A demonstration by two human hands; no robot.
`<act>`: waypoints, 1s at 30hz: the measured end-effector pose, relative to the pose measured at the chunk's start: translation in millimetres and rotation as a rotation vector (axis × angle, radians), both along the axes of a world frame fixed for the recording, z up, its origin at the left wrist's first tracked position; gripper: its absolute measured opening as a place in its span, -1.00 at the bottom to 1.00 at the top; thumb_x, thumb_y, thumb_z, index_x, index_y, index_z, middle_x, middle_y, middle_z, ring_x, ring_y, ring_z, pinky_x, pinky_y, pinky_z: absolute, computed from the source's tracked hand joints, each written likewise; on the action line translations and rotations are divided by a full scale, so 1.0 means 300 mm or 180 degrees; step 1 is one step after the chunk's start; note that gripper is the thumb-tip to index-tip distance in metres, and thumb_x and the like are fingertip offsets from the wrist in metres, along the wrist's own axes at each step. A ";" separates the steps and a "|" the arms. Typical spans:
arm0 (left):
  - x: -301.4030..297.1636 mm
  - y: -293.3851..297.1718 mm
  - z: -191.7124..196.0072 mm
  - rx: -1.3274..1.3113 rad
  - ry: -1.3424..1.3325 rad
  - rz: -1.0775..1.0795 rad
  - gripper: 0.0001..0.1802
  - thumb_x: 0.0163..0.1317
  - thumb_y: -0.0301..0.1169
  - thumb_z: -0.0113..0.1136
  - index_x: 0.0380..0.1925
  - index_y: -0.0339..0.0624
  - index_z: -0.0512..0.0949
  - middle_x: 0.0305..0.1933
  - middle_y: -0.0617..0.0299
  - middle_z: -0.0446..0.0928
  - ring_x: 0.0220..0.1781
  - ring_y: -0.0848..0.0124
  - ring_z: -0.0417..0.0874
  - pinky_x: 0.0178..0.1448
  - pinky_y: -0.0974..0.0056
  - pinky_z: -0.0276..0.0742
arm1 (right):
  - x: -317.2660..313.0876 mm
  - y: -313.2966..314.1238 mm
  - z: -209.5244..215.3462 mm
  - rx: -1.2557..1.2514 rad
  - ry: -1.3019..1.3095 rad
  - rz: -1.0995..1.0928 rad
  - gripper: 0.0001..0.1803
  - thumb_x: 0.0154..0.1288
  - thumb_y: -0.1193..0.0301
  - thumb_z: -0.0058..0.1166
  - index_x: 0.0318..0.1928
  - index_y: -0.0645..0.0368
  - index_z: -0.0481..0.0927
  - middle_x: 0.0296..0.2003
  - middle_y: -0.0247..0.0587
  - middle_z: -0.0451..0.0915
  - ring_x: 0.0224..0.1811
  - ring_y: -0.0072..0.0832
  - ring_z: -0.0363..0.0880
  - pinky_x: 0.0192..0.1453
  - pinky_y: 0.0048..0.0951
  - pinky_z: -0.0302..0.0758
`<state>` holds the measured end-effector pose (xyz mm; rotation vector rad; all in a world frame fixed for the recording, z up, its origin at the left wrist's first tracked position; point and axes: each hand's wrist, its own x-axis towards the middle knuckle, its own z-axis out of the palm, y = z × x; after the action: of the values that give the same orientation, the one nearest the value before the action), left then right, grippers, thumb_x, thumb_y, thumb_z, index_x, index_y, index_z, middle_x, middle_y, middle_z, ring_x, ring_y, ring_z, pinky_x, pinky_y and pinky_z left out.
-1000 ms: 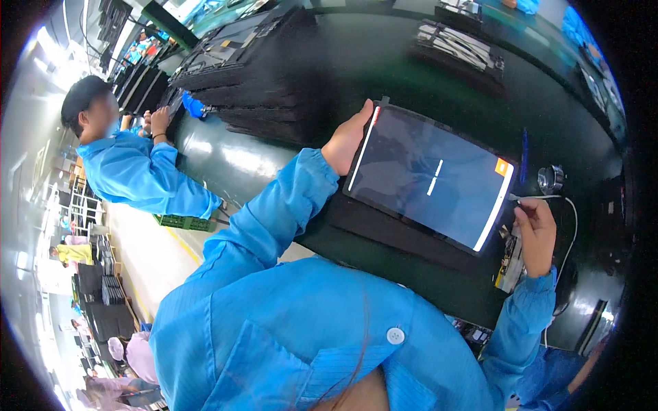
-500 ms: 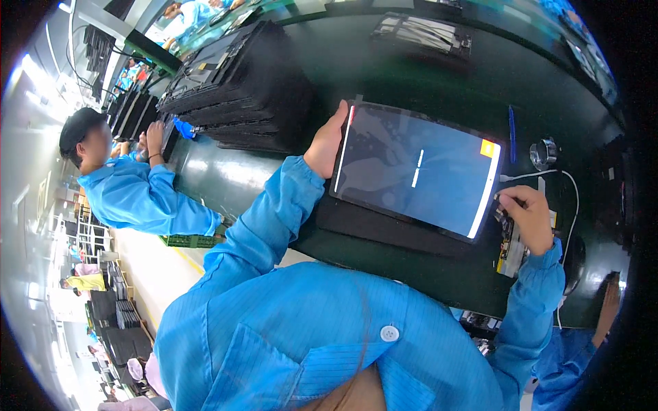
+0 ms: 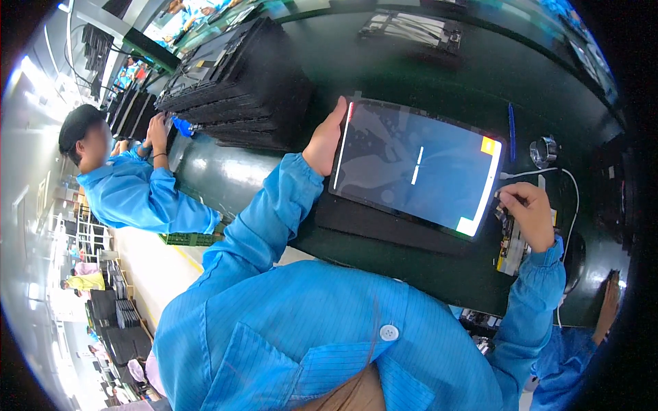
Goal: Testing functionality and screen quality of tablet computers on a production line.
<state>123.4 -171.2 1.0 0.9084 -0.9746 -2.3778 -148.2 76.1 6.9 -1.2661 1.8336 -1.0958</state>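
Fingers [image 3: 327, 130] of two hands, one tablet [image 3: 418, 164]

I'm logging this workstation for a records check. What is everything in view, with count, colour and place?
tablet: one, dark screen lit, centre of table
white cable: one, at tablet's right edge
black mat: one, under tablet
stacked black trays: one pile, upper left
blue pen: one, right of tablet
table: one, dark green
co-worker: one, blue coat, left
left hand: grips tablet's left edge
right hand: at cable end, tablet's right edge
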 end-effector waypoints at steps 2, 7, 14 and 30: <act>-0.003 0.000 -0.002 -0.0022 -0.0023 0.0032 -0.36 0.27 0.12 -0.37 -0.14 -0.23 0.46 -0.16 0.06 0.54 -0.18 0.26 0.55 -0.02 0.23 0.45 | 0.004 -0.001 0.003 -0.0022 0.0007 -0.0036 -0.83 0.11 0.44 0.08 -0.38 0.34 0.56 -0.51 -0.26 0.52 -0.46 -0.61 0.45 -0.36 -0.59 0.36; -0.003 0.004 0.007 -0.0046 0.0020 -0.0001 -0.36 0.27 0.11 -0.38 -0.14 -0.23 0.46 -0.16 0.06 0.53 -0.18 0.27 0.55 0.00 0.23 0.44 | 0.005 0.000 0.008 -0.0078 -0.0060 -0.0067 -0.84 0.10 0.46 0.08 -0.39 0.34 0.56 -0.51 -0.26 0.52 -0.48 -0.62 0.45 -0.39 -0.60 0.35; -0.015 0.003 0.008 -0.0103 0.0110 -0.0003 -0.38 0.29 0.09 -0.39 -0.14 -0.22 0.46 -0.16 0.06 0.53 -0.16 0.26 0.55 0.01 0.22 0.43 | 0.015 -0.014 0.016 -0.0052 0.0206 0.0129 -0.87 0.08 0.49 0.08 -0.40 0.33 0.55 -0.52 -0.25 0.51 -0.50 -0.63 0.44 -0.40 -0.61 0.34; 0.002 -0.023 -0.025 0.0311 0.0221 -0.0106 -0.40 0.26 0.11 -0.31 -0.16 -0.20 0.45 -0.17 0.07 0.54 -0.20 0.27 0.56 -0.02 0.19 0.46 | -0.209 0.510 -0.086 0.0605 0.3183 -0.1982 -0.70 0.28 0.36 -0.10 -0.03 0.19 0.49 0.10 -0.06 0.35 0.16 -0.22 0.30 0.18 -0.29 0.25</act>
<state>124.2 -178.1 -6.6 0.8445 -0.8602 -2.4863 -210.8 229.0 -18.9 -1.2518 3.1442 -0.5207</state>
